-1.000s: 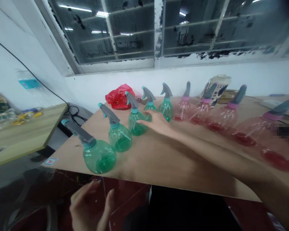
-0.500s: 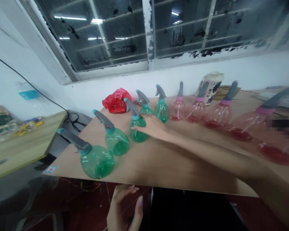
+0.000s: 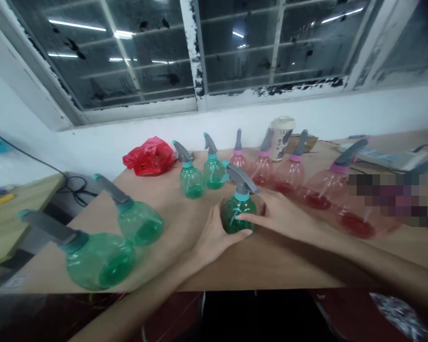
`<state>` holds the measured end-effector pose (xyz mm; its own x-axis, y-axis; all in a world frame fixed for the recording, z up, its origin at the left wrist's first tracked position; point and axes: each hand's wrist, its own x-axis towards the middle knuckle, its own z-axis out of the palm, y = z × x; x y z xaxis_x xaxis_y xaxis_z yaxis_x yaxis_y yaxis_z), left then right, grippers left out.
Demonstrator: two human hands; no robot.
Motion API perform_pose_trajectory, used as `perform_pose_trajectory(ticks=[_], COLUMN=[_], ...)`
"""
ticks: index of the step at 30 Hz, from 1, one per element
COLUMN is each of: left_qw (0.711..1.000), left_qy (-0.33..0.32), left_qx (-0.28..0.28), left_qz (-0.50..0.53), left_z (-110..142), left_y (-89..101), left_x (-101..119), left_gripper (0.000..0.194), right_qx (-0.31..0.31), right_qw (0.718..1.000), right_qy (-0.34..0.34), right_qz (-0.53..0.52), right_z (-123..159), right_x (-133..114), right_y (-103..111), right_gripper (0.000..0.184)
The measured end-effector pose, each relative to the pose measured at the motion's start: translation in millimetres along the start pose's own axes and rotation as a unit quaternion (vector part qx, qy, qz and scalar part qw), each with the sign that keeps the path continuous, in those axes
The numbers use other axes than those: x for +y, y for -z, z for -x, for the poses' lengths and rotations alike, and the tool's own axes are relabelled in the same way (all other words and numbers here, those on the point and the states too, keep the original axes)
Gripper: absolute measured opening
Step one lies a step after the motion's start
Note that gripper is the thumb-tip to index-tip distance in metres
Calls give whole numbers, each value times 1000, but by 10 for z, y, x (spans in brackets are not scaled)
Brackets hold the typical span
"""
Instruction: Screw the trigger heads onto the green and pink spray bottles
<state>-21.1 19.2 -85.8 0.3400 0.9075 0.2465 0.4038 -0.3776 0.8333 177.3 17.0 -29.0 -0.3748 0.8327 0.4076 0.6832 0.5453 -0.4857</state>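
Observation:
A green spray bottle (image 3: 239, 207) with a grey trigger head stands upright or nearly so in the middle of the table (image 3: 185, 228). My left hand (image 3: 216, 237) wraps its left side, thumb across the lower front. From the right, my right hand (image 3: 283, 213) grips the same bottle, its thumb over the front. Green liquid shows inside. Two more green spray bottles (image 3: 191, 180) stand just behind it. To the left are two others, a nearer green bottle (image 3: 96, 259) and a farther green bottle (image 3: 139, 221).
Several pink spray bottles (image 3: 288, 173) run along the right side. A red plastic bag (image 3: 150, 156) lies at the back left, and a paper cup (image 3: 281, 137) stands by the wall. A white power strip (image 3: 381, 156) lies at the back right. Another table (image 3: 28, 213) adjoins at left.
My right hand has drawn the green bottle out of the row, toward me and to the right. My left hand has risen from below the table edge onto it. The view has shifted right.

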Motion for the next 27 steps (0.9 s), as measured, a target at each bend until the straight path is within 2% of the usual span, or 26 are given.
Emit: perform_pose_trajectory(ticks=[5, 7, 9, 12, 16, 19, 23, 27], left_qw=[996, 995, 994, 994, 995, 995, 996, 997], left_qy=[-55, -70, -75, -71, -39, -22, -13, -11], left_qx=[-63, -76, -79, -85, -82, -79, -67, -50], left_qz=[-5, -9, -8, -13, -39, -60, -66, -61], left_z=[-303, -389, -452, -494, -498, -515, -567, -601], left_y=[-341, -427, -464, -438, -343, -295, -258, -232], left_x=[83, 85, 84, 73, 44, 23, -4, -24], left_gripper=[80, 77, 77, 79, 76, 78, 83, 84], right_qx=[16, 41, 56, 61, 55, 88, 126, 150], right_qw=[998, 995, 995, 995, 979, 957, 943, 931], right_qy=[-61, -86, -83, -52, -14, -14, -5, 12], right_qz=[-3, 0, -9, -53, -195, -276, -309, -334], right_z=[96, 101, 86, 21, -164, -344, -560, -703], right_x=[337, 446, 513, 531, 470, 429, 427, 453], right_y=[222, 287, 321, 307, 205, 106, -38, -164], right_gripper=[50, 51, 53, 59, 69, 62, 44, 38])
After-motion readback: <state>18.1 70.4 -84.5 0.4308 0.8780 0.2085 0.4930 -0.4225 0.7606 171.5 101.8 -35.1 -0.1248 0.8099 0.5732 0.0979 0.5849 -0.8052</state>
